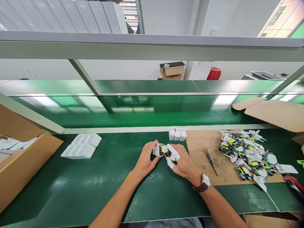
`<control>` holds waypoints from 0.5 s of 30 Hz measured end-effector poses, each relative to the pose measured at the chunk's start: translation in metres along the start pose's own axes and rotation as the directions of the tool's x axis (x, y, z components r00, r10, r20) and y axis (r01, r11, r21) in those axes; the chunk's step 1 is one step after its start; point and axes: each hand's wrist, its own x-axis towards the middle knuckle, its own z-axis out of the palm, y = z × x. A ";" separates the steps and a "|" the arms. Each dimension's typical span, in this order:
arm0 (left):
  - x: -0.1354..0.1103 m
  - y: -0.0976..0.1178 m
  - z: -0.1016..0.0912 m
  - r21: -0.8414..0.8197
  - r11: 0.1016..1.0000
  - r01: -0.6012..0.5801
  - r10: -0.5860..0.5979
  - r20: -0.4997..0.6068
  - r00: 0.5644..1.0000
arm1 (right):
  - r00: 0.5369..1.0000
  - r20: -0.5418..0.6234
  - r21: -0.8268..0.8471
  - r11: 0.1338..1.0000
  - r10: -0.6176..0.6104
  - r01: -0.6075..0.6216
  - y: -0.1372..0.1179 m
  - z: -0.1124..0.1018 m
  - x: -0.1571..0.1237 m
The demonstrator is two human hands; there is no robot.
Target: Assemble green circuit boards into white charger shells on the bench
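My left hand (146, 158) grips a small white charger housing (156, 149) just above the green bench mat. My right hand (182, 163), with white finger cots on two fingers and a watch on the wrist, pinches a green circuit board (165, 151) whose end sits at the housing's opening. Both hands meet at the middle of the bench.
Three white housings (177, 133) stand behind the hands. Two rows of white housings (82, 145) lie to the left, beside a cardboard box (21, 161). A brown board (201, 148) at the right carries tweezers (211, 160) and a pile of circuit boards (249, 153). Red-handled cutters (294, 183) lie at the far right.
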 end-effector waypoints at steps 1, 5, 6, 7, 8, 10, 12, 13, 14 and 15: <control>0.000 0.000 0.000 0.001 1.000 -0.003 0.003 0.001 1.000 | 1.000 0.002 -0.002 1.000 0.001 -0.001 0.000 0.000 0.000; 0.000 0.000 0.000 -0.006 1.000 -0.004 0.004 0.001 1.000 | 1.000 0.014 -0.005 1.000 -0.002 0.002 0.000 0.000 0.001; 0.000 0.000 0.000 -0.007 1.000 -0.003 0.003 0.000 1.000 | 1.000 0.012 -0.006 1.000 -0.003 0.003 0.000 0.000 0.001; 0.000 0.000 0.000 -0.007 1.000 -0.003 0.003 0.000 1.000 | 1.000 0.008 -0.008 1.000 -0.004 0.004 0.000 0.000 0.001; 0.000 0.000 0.000 -0.005 1.000 -0.007 0.007 0.001 1.000 | 1.000 0.006 -0.010 1.000 -0.006 0.006 0.000 0.000 0.001; 0.000 0.000 0.001 0.001 1.000 -0.019 0.019 0.002 1.000 | 1.000 0.007 -0.013 1.000 -0.007 0.008 0.001 0.000 0.001; 0.000 -0.001 0.001 0.007 0.999 -0.032 0.032 0.002 0.999 | 1.000 0.006 -0.018 1.000 -0.008 0.008 0.001 0.000 0.001; 0.000 -0.001 0.001 0.007 0.999 -0.035 0.035 0.003 0.999 | 1.000 0.001 -0.023 1.000 -0.009 0.009 0.000 0.000 0.001; 0.000 -0.001 0.001 0.005 0.999 -0.037 0.037 0.003 0.999 | 1.000 -0.005 -0.027 1.000 -0.009 0.009 0.000 0.000 0.002; 0.000 -0.001 0.001 0.003 0.999 -0.036 0.036 0.003 0.999 | 1.000 -0.011 -0.032 0.999 -0.008 0.007 0.000 0.000 0.002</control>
